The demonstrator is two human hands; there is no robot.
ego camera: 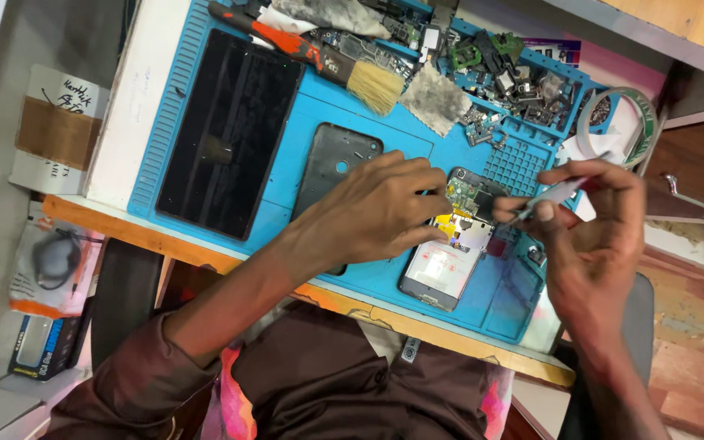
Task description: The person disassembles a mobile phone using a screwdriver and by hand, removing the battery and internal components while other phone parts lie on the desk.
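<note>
Left hand (376, 208) fingers pressed down on opened phone (450, 244) atop blue mat (319, 110); right hand (588, 220) grip pinching tweezers (552, 195) over it.

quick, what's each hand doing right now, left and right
Left hand: fingers pressed on the opened phone, steadying it.
Right hand: closed on tweezers.

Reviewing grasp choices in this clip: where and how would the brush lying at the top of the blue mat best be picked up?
Grip the brush by its red and black handle, coming from above with fingers across its width. The handle lies flat and slanted on the blue mat, long, narrow and mostly uncovered, though its upper end sits close to a grey cloth. The bristle end is soft and lies beside another cloth piece.
</note>
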